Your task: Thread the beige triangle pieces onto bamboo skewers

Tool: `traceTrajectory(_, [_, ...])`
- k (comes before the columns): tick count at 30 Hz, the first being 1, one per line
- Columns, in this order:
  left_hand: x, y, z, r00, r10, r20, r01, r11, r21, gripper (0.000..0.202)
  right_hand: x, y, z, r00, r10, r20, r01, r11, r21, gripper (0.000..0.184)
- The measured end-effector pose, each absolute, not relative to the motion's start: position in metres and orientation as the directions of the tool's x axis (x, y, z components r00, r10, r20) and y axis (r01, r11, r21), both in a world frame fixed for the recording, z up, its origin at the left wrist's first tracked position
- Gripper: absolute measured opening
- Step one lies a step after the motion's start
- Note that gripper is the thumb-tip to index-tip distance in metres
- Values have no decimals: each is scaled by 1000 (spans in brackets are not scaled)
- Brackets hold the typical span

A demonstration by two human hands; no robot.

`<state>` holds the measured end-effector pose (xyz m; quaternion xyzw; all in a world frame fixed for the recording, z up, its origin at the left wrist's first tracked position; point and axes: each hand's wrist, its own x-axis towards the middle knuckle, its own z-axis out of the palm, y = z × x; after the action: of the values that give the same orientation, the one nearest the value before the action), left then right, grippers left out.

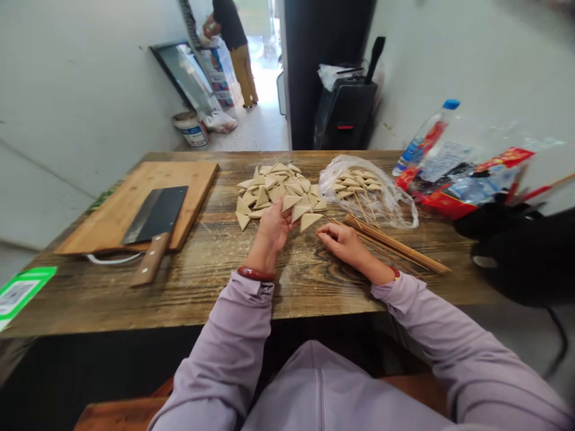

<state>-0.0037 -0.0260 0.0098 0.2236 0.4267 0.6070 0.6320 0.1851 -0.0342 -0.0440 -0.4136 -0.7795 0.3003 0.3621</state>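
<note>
Both hands [272, 230] [344, 244] sit near the table edge [197, 317], between triangles [278, 191] and skewers [395, 244].

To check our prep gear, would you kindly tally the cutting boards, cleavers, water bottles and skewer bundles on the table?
Cutting board: 1
Cleaver: 1
Water bottle: 1
Skewer bundle: 1
Total: 4

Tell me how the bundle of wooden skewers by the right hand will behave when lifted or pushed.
The skewers are probably light and stiff, as the thin sticks lie straight. Looking loose, they would likely roll or fan apart when pushed; some splay out.
</note>
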Motion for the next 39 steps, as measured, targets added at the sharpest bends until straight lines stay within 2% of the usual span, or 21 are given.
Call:
traceTrajectory(5, [-10, -23, 13, -84, 964, -254, -591, 157, 791, 31, 188, -40, -34, -337, 851, 403, 468, 523, -712, 22])
traceTrajectory(12, [-14, -26, 13, -41, 977, -208, -543, 153, 826, 36, 235, -44, -13, -98, 914, 394, 551, 379, -744, 30])
traceTrajectory(16, [-14, -25, 16, -22, 981, -192, -548, 149, 823, 36, 288, -33, -5, -45, 893, 449, 747, 329, -578, 27])
traceTrajectory(20, [-14, -25, 18, -53, 979, -197, -555, 135, 821, 36, 318, -14, 1, -1, 931, 364, 852, 191, -487, 27])
traceTrajectory(32, [-16, -24, 18, -84, 973, -213, -552, 132, 823, 36, 299, 63, -13, 107, 978, 178, 891, -14, -454, 37])
traceTrajectory(39, [-17, -24, 20, -101, 969, -224, -557, 131, 820, 38, 310, 84, -14, 215, 962, 168, 945, -161, -286, 35])
